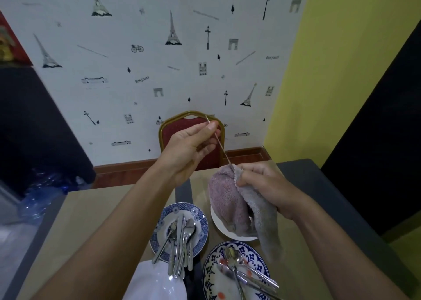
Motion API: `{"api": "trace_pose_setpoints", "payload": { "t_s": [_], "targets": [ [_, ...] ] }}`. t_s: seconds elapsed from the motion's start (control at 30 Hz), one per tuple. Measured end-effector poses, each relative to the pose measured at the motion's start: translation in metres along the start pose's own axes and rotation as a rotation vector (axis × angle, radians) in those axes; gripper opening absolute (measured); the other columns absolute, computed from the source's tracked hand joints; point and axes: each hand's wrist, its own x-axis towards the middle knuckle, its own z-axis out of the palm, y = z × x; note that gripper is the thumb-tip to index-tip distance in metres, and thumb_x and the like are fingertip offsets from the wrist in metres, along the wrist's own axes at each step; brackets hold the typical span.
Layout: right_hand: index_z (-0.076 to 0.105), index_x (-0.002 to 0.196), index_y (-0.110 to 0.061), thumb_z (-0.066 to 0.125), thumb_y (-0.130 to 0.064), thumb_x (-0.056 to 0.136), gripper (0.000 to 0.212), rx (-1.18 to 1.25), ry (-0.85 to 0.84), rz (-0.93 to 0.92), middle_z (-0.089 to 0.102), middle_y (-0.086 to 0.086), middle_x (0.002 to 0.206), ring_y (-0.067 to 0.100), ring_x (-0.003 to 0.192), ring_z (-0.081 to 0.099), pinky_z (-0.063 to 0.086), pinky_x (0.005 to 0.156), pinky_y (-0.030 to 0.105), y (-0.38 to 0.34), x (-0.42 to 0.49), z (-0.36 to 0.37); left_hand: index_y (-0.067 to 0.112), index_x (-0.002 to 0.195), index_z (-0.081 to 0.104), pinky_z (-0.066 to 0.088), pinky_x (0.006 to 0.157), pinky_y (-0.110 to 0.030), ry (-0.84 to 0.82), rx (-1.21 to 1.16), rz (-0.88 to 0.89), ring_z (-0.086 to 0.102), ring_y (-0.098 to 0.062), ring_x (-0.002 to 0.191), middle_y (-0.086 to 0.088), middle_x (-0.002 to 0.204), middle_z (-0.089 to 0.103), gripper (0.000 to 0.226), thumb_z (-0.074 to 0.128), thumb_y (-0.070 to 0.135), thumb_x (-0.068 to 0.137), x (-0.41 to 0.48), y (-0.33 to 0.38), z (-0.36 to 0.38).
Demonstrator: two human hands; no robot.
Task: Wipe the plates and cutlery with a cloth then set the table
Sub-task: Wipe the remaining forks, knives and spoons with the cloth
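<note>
Hands raised above the surface (95, 220). Left hand (193, 146) pinching the upper end of a thin utensil (219, 143), perhaps a knife seen edge-on; right hand (264, 185) gripping a pinkish-grey cloth (227, 206) wrapped round its lower end. Under the cloth, a white plate (217, 224). Beside it, a blue-rimmed plate (202, 231) of cutlery (182, 240), handles overhanging its near rim. Nearest, a patterned plate (210, 274) with spoons (234, 257). Leftward, tan surface out to a grey edge.

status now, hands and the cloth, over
Left hand pinches thin utensil by its upper end. Right hand grips cloth round its lower end. More cutlery waiting on blue plate. Nothing blocking.
</note>
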Motion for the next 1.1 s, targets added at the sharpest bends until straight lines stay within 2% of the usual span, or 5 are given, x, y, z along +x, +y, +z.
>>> {"api": "trace_pose_setpoints", "payload": {
  "t_s": [0.2,0.63,0.8,0.97,1.1],
  "targets": [
    [0.080,0.100,-0.012,0.067,-0.010,0.097,0.013,-0.033,0.072,-0.042,0.079,0.008,0.093,0.014,0.086,0.074,0.059,0.080,0.027,-0.001,-0.001,0.004,0.009,0.077,0.071,0.044,0.056,-0.020,0.117,0.272,0.154,0.047,-0.008,0.055,0.005,0.057,0.061,0.012,0.080,0.015,0.083,-0.002,-0.008,0.009],
    [0.077,0.110,-0.015,0.071,-0.009,0.097,0.016,0.107,0.226,-0.182,0.081,0.005,0.104,0.019,0.101,0.077,0.060,0.089,0.032,0.006,0.012,0.015,-0.004,0.091,0.074,0.048,0.056,-0.015,0.049,0.576,0.177,0.059,-0.008,0.064,-0.019,0.081,0.071,0.021,0.079,0.016,0.085,-0.009,-0.006,0.014],
    [0.077,0.113,-0.016,0.074,-0.015,0.096,0.017,0.111,0.192,-0.088,0.081,0.005,0.103,0.020,0.098,0.077,0.061,0.089,0.039,0.008,0.010,0.012,0.000,0.092,0.077,0.054,0.065,-0.022,0.066,0.549,0.202,0.062,-0.009,0.066,-0.015,0.081,0.074,0.011,0.077,0.009,0.086,-0.011,-0.009,0.010],
    [0.080,0.107,-0.013,0.074,-0.014,0.095,0.013,0.020,0.132,-0.040,0.081,0.005,0.098,0.013,0.087,0.077,0.058,0.074,0.023,0.015,0.003,0.009,0.011,0.092,0.077,0.058,0.073,-0.022,0.284,0.307,0.190,0.067,-0.007,0.070,-0.001,0.079,0.075,0.005,0.077,0.014,0.088,-0.001,-0.008,-0.002],
    [0.079,0.108,-0.009,0.072,-0.012,0.096,0.014,0.077,0.179,-0.066,0.081,0.006,0.096,0.014,0.086,0.077,0.058,0.074,0.024,0.015,0.010,0.014,0.006,0.092,0.079,0.055,0.073,-0.025,0.109,0.413,0.046,0.064,-0.011,0.071,-0.005,0.078,0.074,0.014,0.076,0.019,0.089,-0.008,-0.032,-0.004]
  ]
}}
